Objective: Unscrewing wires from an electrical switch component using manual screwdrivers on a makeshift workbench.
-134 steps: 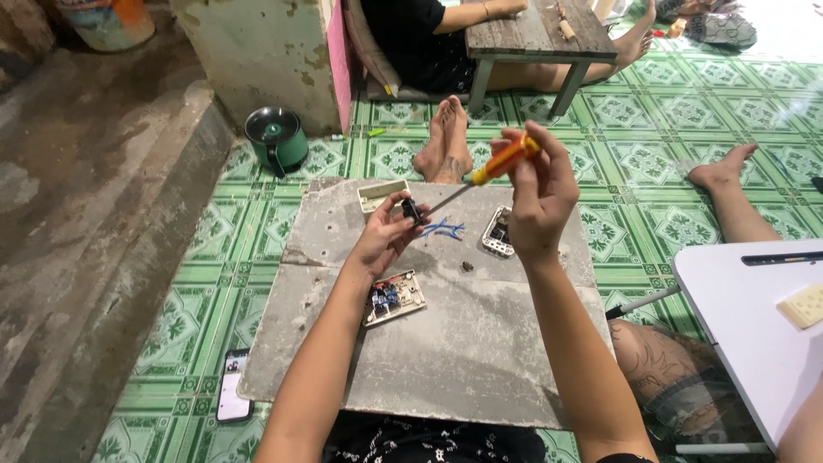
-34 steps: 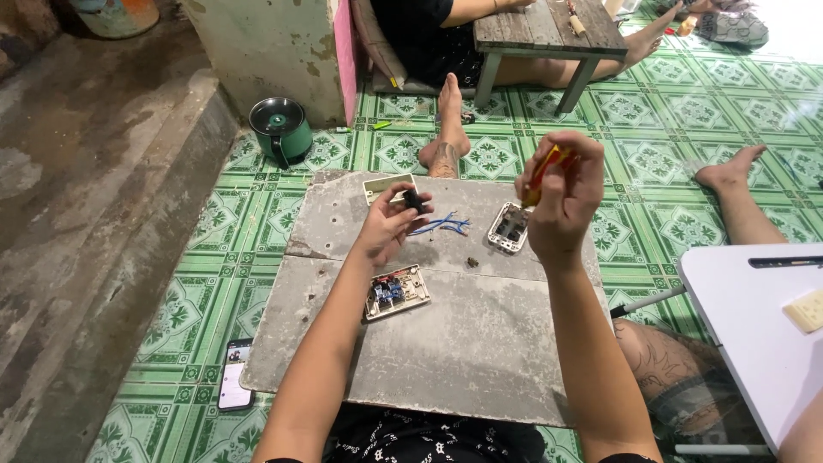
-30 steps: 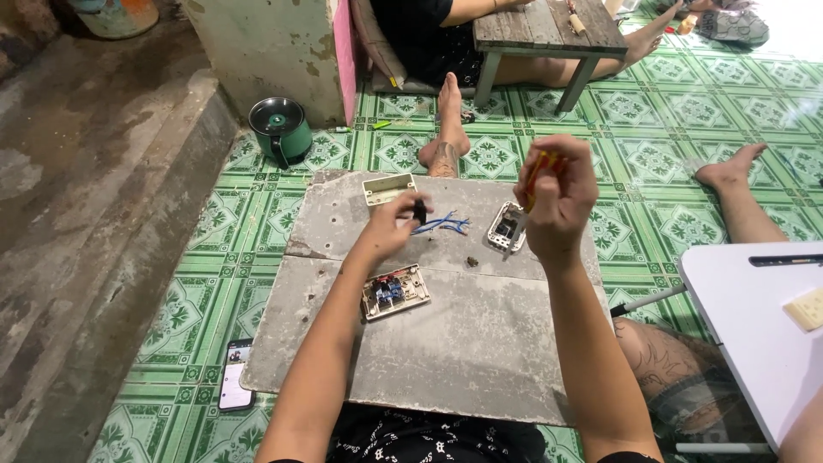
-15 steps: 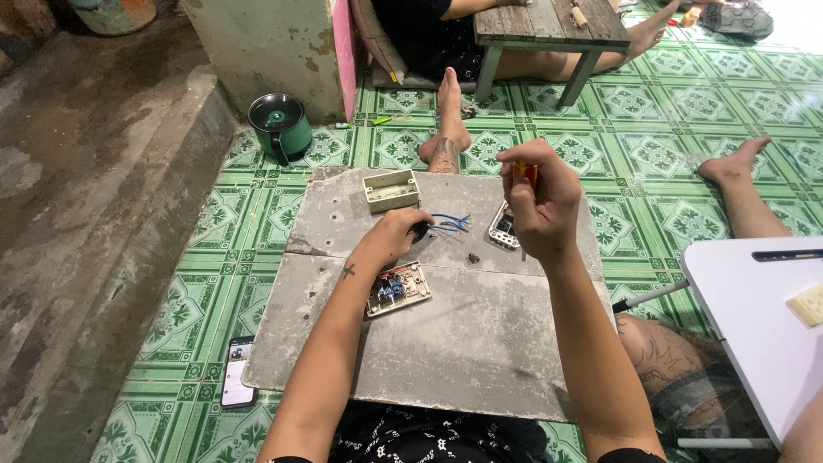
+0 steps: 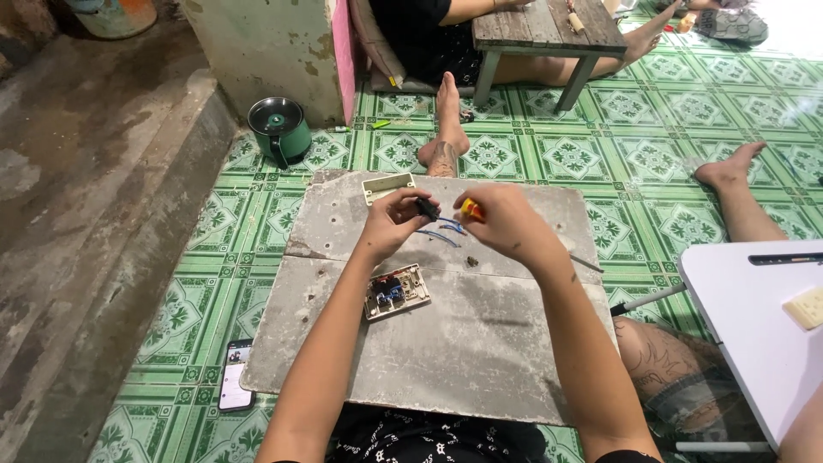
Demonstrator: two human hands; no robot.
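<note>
Head view: I see two hands meeting over one grey board [image 5: 446, 343] at frame centre. My left hand [image 5: 390, 225] pinches one small black part [image 5: 426, 207] with blue wires [image 5: 441, 233] trailing; my right hand [image 5: 507, 225] is closed around one orange-handled screwdriver [image 5: 471, 210], its tip probably at the part. One opened switch plate [image 5: 396, 291] lies below, one cream box [image 5: 387, 186] above, one phone [image 5: 234, 387] lower left.

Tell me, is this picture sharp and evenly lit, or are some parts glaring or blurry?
Head view: even, soft daylight with faint shadows; the top right corner washes out to white glare; the left hand, right hand and grey slab are fairly sharp, though the small black part is too tiny to read; straight lines bow slightly toward the edges.
</note>
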